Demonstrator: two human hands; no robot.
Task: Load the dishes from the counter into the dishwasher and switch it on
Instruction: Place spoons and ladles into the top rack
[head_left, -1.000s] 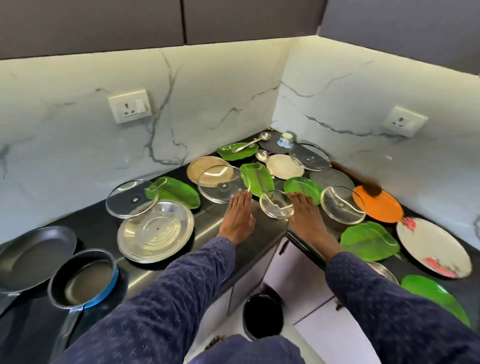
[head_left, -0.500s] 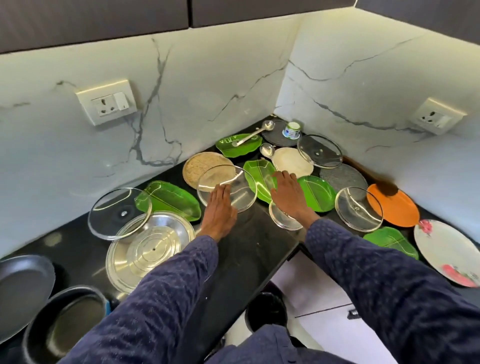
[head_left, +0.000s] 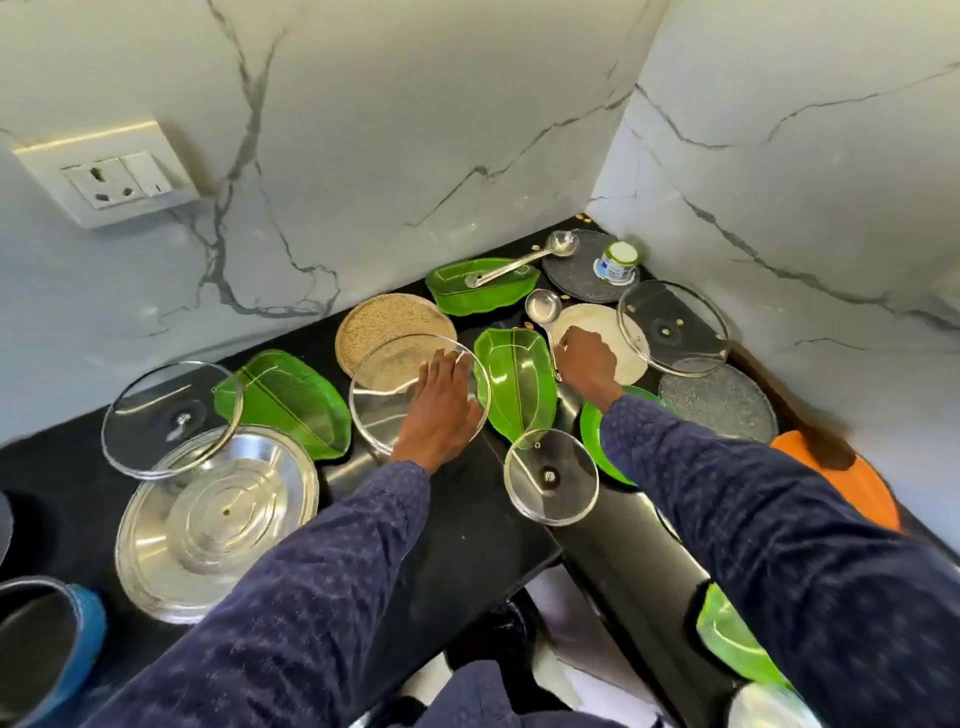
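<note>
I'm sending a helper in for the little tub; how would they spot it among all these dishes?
Go to the corner where the two marble walls meet. On the dark round plate there stands the small tub, the only lidded container, white with a green top.

No legible text anywhere; small tub's (head_left: 616, 264) blue label print too blurred.

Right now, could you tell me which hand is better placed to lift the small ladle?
The right hand: it lies on the cream plate beside the ladle; the left hand rests on a glass lid, further off.
</note>
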